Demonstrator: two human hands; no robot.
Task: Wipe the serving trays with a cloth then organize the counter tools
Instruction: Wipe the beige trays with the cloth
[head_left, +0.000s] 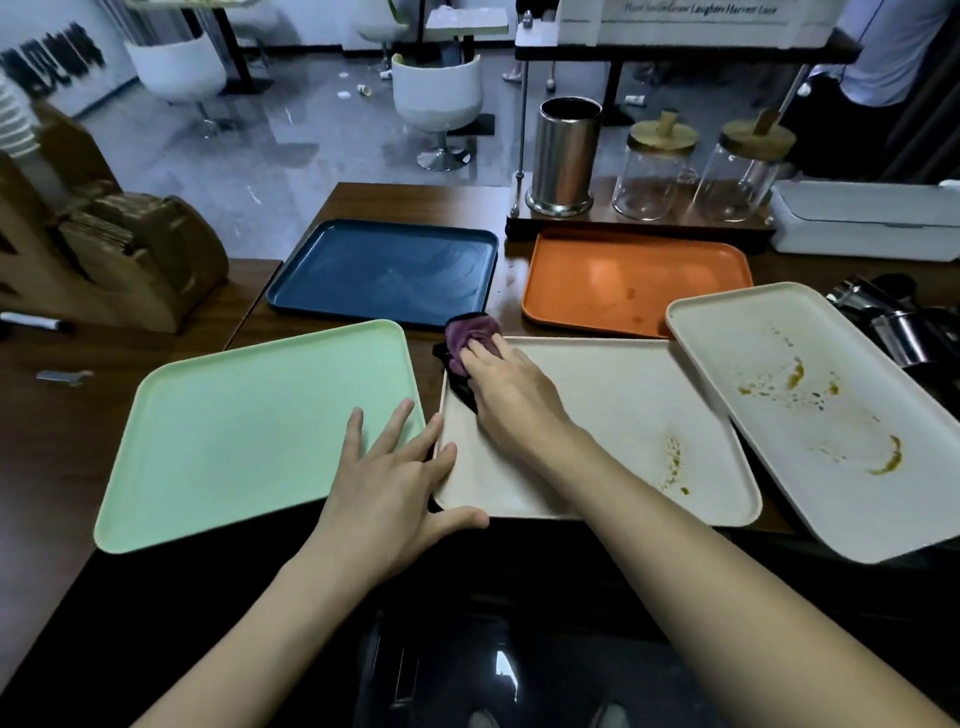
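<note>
Presently the right hand (498, 382) lay flat, fingers together, pressing the purple cloth (467, 338) onto the far-left corner of the beige tray (597, 415). The left hand (395, 467) was spread, its thumb bracing that tray's near-left corner and its fingers on the green tray (249, 431). Sauce stains (672, 462) sat near-right, not yet wiped. Risk: the stained cream tray (831, 415) rested on the beige tray's right rim and appeared to overhang the surface (511, 280), so a wide stroke could dislodge it.

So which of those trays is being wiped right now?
The middle cream tray: the right hand presses the purple cloth on its far left corner. The other cream tray, right of it, goes untouched.
</note>
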